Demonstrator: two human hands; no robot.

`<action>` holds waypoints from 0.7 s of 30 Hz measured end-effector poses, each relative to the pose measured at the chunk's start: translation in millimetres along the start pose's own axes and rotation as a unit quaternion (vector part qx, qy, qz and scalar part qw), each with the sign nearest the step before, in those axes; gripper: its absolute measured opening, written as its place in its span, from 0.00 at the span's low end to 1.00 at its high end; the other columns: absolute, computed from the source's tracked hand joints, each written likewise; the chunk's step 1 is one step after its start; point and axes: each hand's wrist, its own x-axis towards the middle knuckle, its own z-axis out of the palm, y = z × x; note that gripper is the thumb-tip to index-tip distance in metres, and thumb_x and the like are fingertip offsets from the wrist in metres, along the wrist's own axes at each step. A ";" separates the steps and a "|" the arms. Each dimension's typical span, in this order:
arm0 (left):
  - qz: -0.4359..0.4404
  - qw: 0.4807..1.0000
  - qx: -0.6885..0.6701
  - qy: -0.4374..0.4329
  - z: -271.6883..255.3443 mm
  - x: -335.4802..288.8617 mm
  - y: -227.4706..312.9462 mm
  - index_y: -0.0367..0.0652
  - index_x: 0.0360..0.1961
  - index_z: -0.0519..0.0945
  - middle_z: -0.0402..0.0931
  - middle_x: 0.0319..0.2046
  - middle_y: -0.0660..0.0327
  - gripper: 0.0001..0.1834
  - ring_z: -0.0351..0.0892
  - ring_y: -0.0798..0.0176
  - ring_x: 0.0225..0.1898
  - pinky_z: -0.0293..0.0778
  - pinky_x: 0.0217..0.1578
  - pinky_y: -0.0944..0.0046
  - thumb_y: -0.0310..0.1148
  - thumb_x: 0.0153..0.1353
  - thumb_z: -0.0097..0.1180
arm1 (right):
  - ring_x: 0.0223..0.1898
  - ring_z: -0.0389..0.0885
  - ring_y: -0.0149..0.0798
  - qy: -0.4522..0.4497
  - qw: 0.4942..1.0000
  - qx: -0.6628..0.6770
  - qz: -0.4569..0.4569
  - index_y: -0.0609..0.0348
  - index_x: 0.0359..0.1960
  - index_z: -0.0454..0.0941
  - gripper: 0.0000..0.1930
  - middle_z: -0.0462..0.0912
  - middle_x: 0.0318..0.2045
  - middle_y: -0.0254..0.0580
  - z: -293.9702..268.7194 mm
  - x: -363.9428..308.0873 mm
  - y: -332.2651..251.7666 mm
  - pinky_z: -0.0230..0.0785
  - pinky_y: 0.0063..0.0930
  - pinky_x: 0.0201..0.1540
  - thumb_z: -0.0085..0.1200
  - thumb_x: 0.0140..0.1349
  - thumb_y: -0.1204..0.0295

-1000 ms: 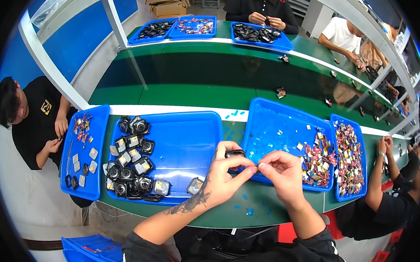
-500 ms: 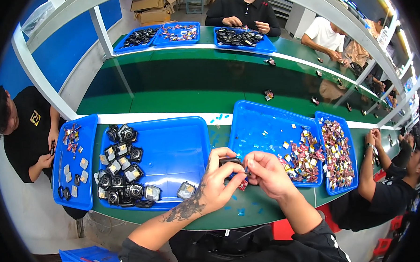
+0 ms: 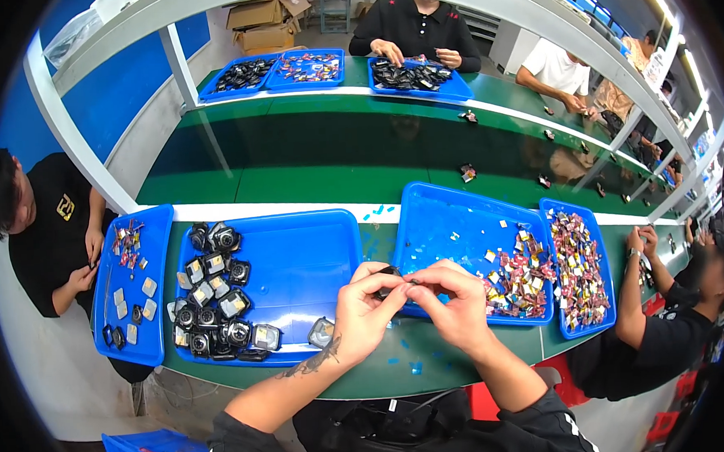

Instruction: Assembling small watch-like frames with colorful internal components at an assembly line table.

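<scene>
Over the front edge of the green bench, both hands meet fingertip to fingertip. My left hand point(image 3: 361, 316), with the tattooed forearm, pinches a small black plastic housing point(image 3: 389, 272), mostly hidden behind the fingers. My right hand point(image 3: 459, 304) is closed in a pinch against it; whatever its fingertips grip is too small to make out. Left of them, a blue tray point(image 3: 298, 249) carries a pile of black housings point(image 3: 208, 313) with round or clear faces. One clear-faced housing point(image 3: 321, 332) lies apart beside my left wrist. Beyond my right hand is a blue tray point(image 3: 434, 215) with small red-and-yellow circuit boards point(image 3: 522, 275).
A narrow blue tray point(image 3: 552, 218) at the right is full of similar boards; another point(image 3: 106, 294) at the left has loose pieces. Blue film scraps point(image 3: 417, 368) dot the bench. Across the green belt point(image 3: 311, 159), a person point(image 3: 418, 30) works; others sit left and right.
My hands have drawn together, with the right fingertips now against the left ones. The red circuit board that showed beneath my fingers is now out of sight. The black housing is more covered.
</scene>
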 end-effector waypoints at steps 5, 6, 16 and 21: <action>-0.035 0.988 -0.117 0.093 2.7 10.6 18.5 0.34 0.52 0.74 0.73 0.40 0.60 0.18 0.78 0.66 0.41 0.77 0.41 0.69 0.21 0.60 0.58 | 0.31 0.82 0.32 0.098 0.988 0.097 0.068 0.63 0.39 0.84 0.08 0.83 0.32 0.44 -8.7 -3.9 -3.9 0.74 0.22 0.34 0.58 0.58 0.80; -0.048 0.981 -0.129 0.137 0.8 12.9 19.6 0.36 0.52 0.73 0.74 0.39 0.60 0.18 0.79 0.64 0.41 0.78 0.42 0.67 0.21 0.60 0.57 | 0.31 0.82 0.32 0.099 0.988 0.096 0.067 0.63 0.39 0.84 0.08 0.83 0.32 0.44 -11.4 -5.4 -8.3 0.74 0.22 0.34 0.58 0.58 0.80; -0.103 0.977 -0.155 0.107 -7.1 1.9 11.3 0.37 0.42 0.75 0.78 0.34 0.58 0.10 0.79 0.66 0.36 0.74 0.33 0.71 0.22 0.58 0.60 | 0.29 0.79 0.39 -0.099 0.994 0.036 0.018 0.59 0.45 0.81 0.10 0.80 0.31 0.45 6.6 -15.7 -11.3 0.71 0.29 0.32 0.56 0.62 0.75; -0.086 0.992 -0.086 0.037 0.4 -5.5 -6.6 0.32 0.43 0.74 0.79 0.38 0.55 0.11 0.81 0.66 0.39 0.78 0.40 0.68 0.20 0.59 0.58 | 0.32 0.84 0.31 -0.030 0.998 0.011 0.063 0.63 0.49 0.75 0.14 0.84 0.34 0.44 -1.9 -14.2 -14.9 0.76 0.24 0.34 0.57 0.62 0.77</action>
